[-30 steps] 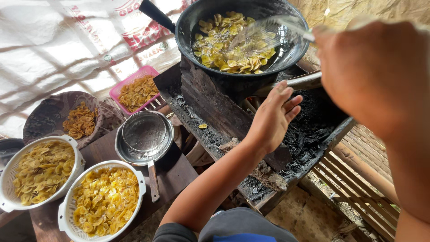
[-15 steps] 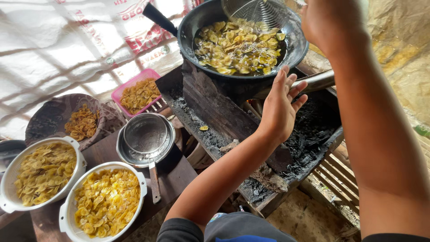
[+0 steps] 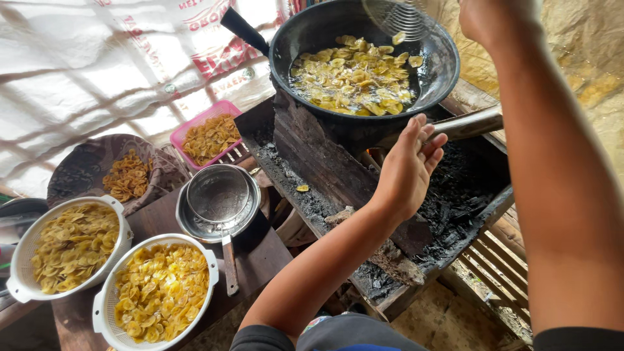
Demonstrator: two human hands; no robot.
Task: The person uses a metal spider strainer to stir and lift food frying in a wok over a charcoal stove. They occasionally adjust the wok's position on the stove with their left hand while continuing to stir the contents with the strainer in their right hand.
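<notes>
Blackened iron forms the deep round wok (image 3: 442, 71), its long dark handle jutting away to the upper left, and thin yellow chips (image 3: 354, 81) float crowded in glistening oil inside it. Just above the chips hangs a round wire-mesh skimmer (image 3: 396, 16), with one slice on it; the right hand (image 3: 494, 19) beside it is closed into a fist, though its grip on the skimmer's handle cannot be made out, and the forearm runs steeply down to the lower right. Below the wok sits a charred, soot-crusted stove box (image 3: 312, 162) strewn with ash. The left hand (image 3: 409, 169) hovers open over the stove, fingers together and slightly curled, holding nothing, close to a metal pipe (image 3: 468, 123) under the wok. Far to the left of that hand, two white perforated colanders (image 3: 208, 260) heaped with chips, a steel strainer (image 3: 218, 195), a pink basket (image 3: 195, 123) and a woven tray (image 3: 84, 169) rest on a dark wooden table (image 3: 260, 253) against a white tarpaulin (image 3: 78, 71).
</notes>
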